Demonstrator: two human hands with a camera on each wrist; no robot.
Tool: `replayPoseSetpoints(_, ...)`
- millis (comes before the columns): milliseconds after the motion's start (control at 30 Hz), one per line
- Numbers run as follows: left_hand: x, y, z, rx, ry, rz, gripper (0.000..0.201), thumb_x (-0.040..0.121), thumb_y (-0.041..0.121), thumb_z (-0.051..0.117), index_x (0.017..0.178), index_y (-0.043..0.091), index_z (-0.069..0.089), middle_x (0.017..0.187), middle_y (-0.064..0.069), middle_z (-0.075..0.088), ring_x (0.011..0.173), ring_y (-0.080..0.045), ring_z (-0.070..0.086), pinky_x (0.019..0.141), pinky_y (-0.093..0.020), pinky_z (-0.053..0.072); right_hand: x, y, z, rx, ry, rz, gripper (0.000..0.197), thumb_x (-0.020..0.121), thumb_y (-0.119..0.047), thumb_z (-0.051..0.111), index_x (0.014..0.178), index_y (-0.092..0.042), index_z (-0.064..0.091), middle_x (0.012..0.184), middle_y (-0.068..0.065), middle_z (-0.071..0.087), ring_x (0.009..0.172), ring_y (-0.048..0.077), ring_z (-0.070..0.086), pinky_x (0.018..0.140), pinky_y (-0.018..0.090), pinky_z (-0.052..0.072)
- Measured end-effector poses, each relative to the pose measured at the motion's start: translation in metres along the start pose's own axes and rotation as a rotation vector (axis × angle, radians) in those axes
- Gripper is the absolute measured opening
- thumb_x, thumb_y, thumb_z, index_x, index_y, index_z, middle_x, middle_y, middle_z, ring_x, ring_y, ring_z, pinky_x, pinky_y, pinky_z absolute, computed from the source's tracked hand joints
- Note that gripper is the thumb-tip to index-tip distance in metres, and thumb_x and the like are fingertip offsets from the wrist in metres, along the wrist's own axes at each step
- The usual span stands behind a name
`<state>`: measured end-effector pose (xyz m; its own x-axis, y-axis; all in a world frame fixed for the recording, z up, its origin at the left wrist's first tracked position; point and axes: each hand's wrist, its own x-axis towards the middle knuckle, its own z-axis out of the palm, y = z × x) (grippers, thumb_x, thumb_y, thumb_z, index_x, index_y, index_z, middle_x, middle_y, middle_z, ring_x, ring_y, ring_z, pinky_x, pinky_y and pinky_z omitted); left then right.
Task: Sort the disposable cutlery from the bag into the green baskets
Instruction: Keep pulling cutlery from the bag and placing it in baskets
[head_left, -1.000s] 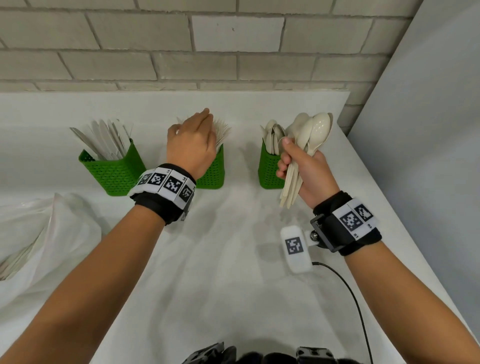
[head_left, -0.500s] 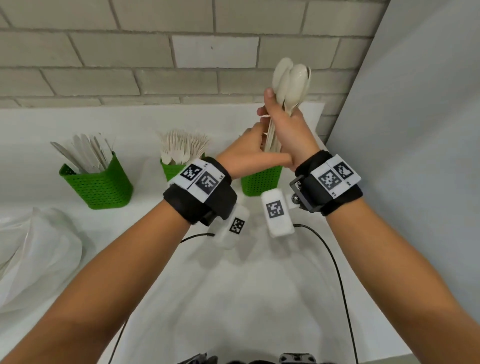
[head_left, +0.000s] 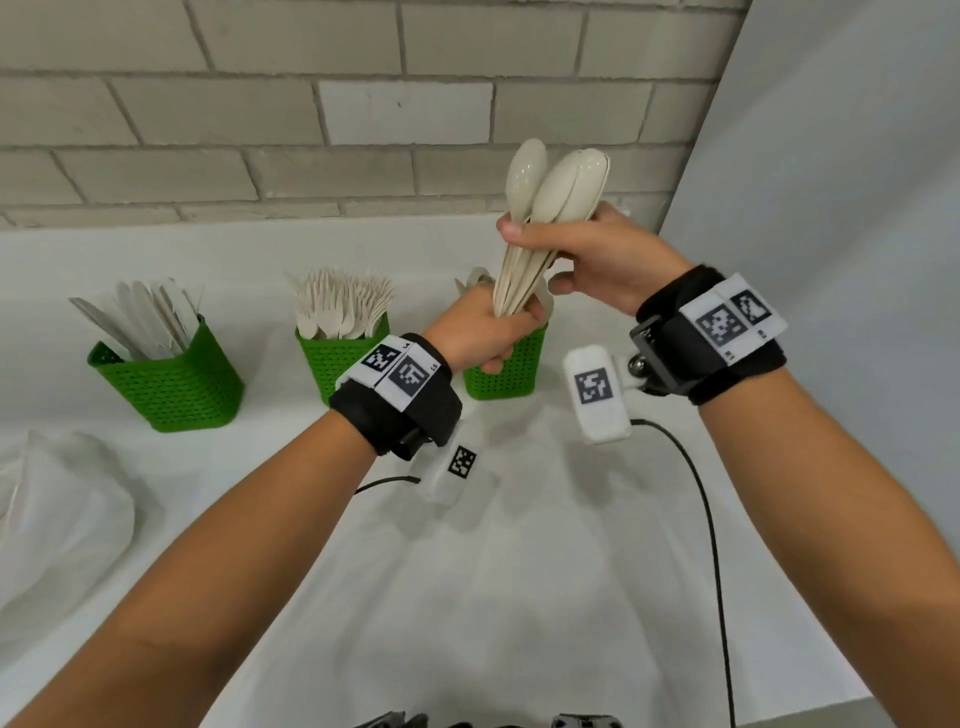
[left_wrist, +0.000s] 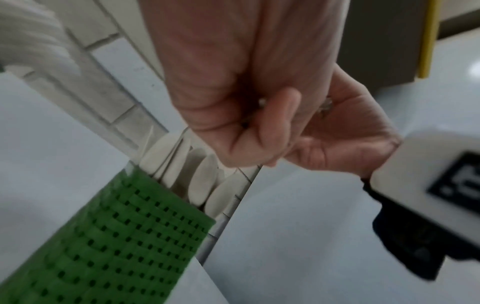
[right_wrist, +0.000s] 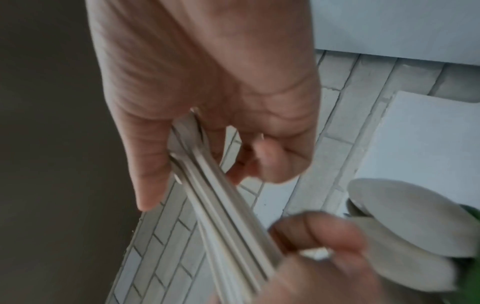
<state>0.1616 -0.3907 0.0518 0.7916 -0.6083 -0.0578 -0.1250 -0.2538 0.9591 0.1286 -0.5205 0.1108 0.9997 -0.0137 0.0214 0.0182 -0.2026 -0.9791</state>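
We see a bundle of beige plastic spoons (head_left: 524, 249) held upright in both hands above the right-hand green basket (head_left: 506, 371). The right hand (head_left: 597, 260) has its grip closed round the handles just under the bowls — thumb on one side, fingers curled on the other. The left hand (head_left: 480, 332) wraps the lower ends of the same handles, its grip closed too. More spoons (left_wrist: 200, 174) already stand in that basket. The middle basket (head_left: 337, 358) holds forks (head_left: 343, 306); the left basket (head_left: 171, 384) holds knives (head_left: 143, 317). All three sit on the white desk (head_left: 493, 571) by a brick wall (head_left: 260, 104). The clear plastic bag (head_left: 57, 514) lies at the desk's left edge — its contents we cannot make out.
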Motion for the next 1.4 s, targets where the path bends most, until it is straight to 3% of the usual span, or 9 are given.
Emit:
replayPoseSetpoints(133,0.003,-0.007,-0.002,0.115,-0.025,-0.031,0.008,0.087,0.003,0.052,0.084,0.008,0.058,0.053,-0.001,0.038,0.038,-0.007,0.036,0.035,-0.014,0.029,0.006,-0.004,-0.002,-0.087,-0.030,0.020,0.023,0.077,-0.018,0.075,0.096,-0.014,0.063,0.084,0.003,0.064,0.070,0.009,0.057,0.039,0.014,0.033)
replayPoseSetpoints(267,0.000,-0.008,-0.004,0.126,0.061,0.027,0.011,0.082,0.010,0.067,0.088,0.014,0.059,0.071,-0.002,0.055,0.052,-0.011,0.051,0.044,-0.021,0.044,0.010,0.001,0.006,-0.098,-0.041,-0.021,0.008,0.079,-0.008,0.071,0.086,-0.008,0.066,0.077,0.009,0.064,0.053,0.009,0.053,0.040,0.015,0.036)
replayPoseSetpoints(433,-0.016,-0.040,-0.018,0.025,0.471,0.137,0.083,0.062,0.025,0.086,0.128,0.022,0.035,0.111,0.006,0.043,0.099,-0.007,0.046,0.083,-0.022,0.043,0.019,-0.004,-0.021,0.069,0.286,-0.134,0.007,0.081,-0.008,0.069,0.086,-0.008,0.063,0.077,0.003,0.062,0.059,0.005,0.058,0.051,0.015,0.047)
replayPoseSetpoints(600,0.015,-0.072,-0.016,0.133,0.282,-0.188,0.138,0.057,0.032,0.087,0.147,0.013,-0.016,0.153,-0.010,0.013,0.140,-0.023,0.021,0.113,-0.043,0.027,0.048,0.005,-0.023,-0.003,0.450,-0.132,0.016,0.081,-0.010,0.069,0.093,-0.003,0.063,0.073,0.002,0.060,0.049,0.002,0.055,0.050,0.016,0.048)
replayPoseSetpoints(733,0.038,-0.082,-0.012,0.139,0.161,-0.290,0.138,0.059,0.027,0.087,0.146,0.013,-0.018,0.158,-0.009,0.003,0.145,-0.022,0.009,0.116,-0.042,0.019,0.064,0.024,-0.009,-0.165,0.391,-0.087,0.012,0.081,-0.011,0.069,0.089,-0.007,0.062,0.073,-0.001,0.059,0.059,0.007,0.057,0.046,0.016,0.047)
replayPoseSetpoints(933,0.050,-0.087,-0.008,0.047,0.134,-0.200,0.099,0.066,0.005,0.082,0.142,0.008,0.020,0.139,-0.008,0.043,0.128,-0.023,0.042,0.099,-0.027,0.035,0.076,0.039,-0.001,-0.336,0.288,-0.040,0.012,0.079,-0.012,0.068,0.082,-0.002,0.062,0.060,0.003,0.055,0.033,0.005,0.045,0.041,0.019,0.041)
replayPoseSetpoints(1100,0.054,-0.092,-0.013,0.068,0.100,-0.197,0.094,0.065,0.005,0.082,0.140,0.009,0.026,0.135,-0.008,0.047,0.125,-0.023,0.044,0.102,-0.034,0.039,0.083,0.043,-0.014,-0.234,0.326,-0.012,0.010,0.078,-0.009,0.069,0.081,-0.005,0.061,0.068,0.005,0.057,0.050,0.010,0.051,0.043,0.021,0.039)
replayPoseSetpoints(1233,0.057,-0.094,-0.014,0.062,0.091,-0.197,0.093,0.065,0.005,0.082,0.140,0.011,0.026,0.134,-0.008,0.047,0.123,-0.023,0.045,0.101,-0.034,0.040,0.076,0.049,-0.006,-0.293,0.163,-0.072,0.013,0.077,-0.009,0.072,0.079,-0.016,0.062,0.075,-0.003,0.061,0.065,-0.001,0.057,0.059,0.011,0.046)
replayPoseSetpoints(1400,0.058,-0.096,-0.014,0.069,0.094,-0.190,0.094,0.066,0.005,0.082,0.140,0.010,0.025,0.134,-0.007,0.047,0.123,-0.021,0.044,0.094,-0.027,0.038,0.076,0.062,0.006,-0.414,0.061,-0.053,0.009,0.078,-0.010,0.070,0.080,-0.010,0.061,0.082,0.008,0.064,0.080,0.016,0.060,0.082,0.036,0.052)
